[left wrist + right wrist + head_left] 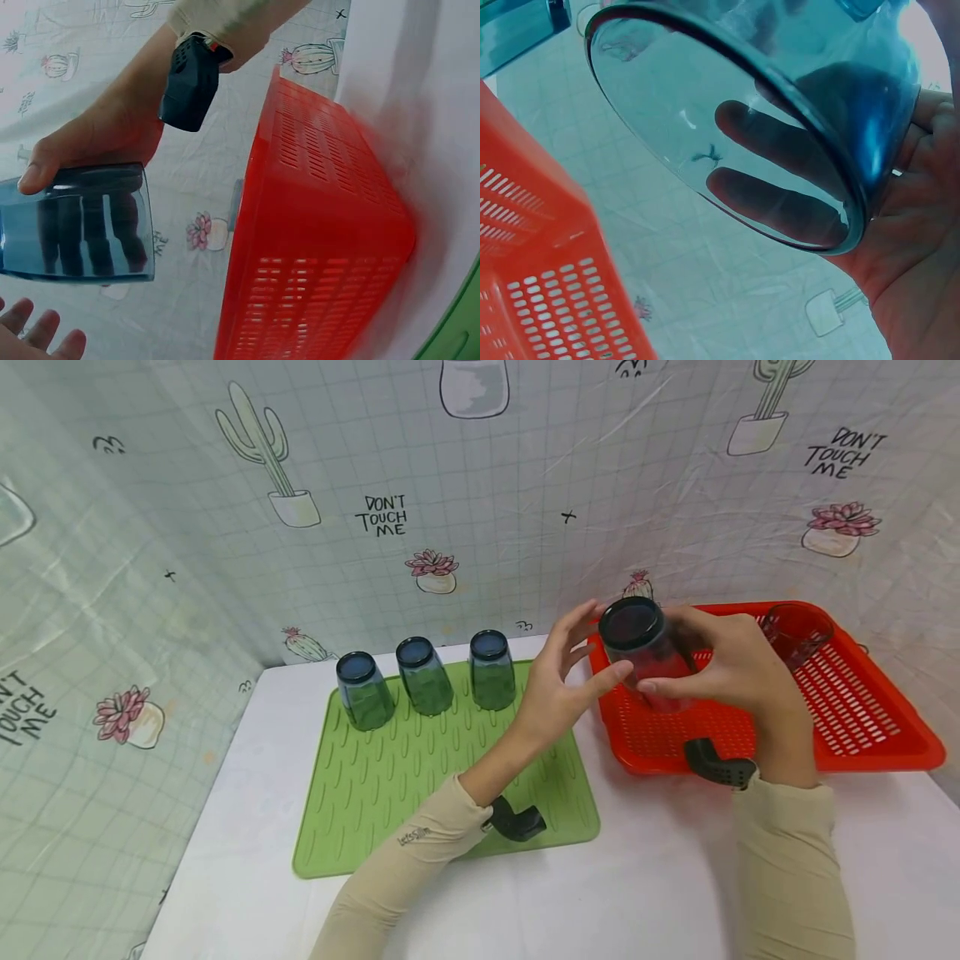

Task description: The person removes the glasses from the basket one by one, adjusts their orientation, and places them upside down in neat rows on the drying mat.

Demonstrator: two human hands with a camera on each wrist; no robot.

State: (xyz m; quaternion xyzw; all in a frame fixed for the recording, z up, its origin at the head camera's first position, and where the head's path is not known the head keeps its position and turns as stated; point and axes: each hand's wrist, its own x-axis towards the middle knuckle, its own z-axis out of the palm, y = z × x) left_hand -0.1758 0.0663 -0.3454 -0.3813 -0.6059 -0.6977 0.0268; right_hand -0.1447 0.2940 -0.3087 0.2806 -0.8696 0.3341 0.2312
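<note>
A blue-tinted drinking glass, base up, is gripped by my right hand over the red basket. The right wrist view shows the open mouth of this glass and the fingers wrapped behind its wall. My left hand reaches to the near side of the glass with fingers spread; its thumb overlaps the glass in the head view. In the left wrist view the left fingertips stand apart from the glass. Another glass is in the basket's far right part.
The red perforated basket stands at the right on the white table. To its left lies a green drying mat. Three upturned glasses, left, middle and right, line its far edge. A patterned cloth hangs behind.
</note>
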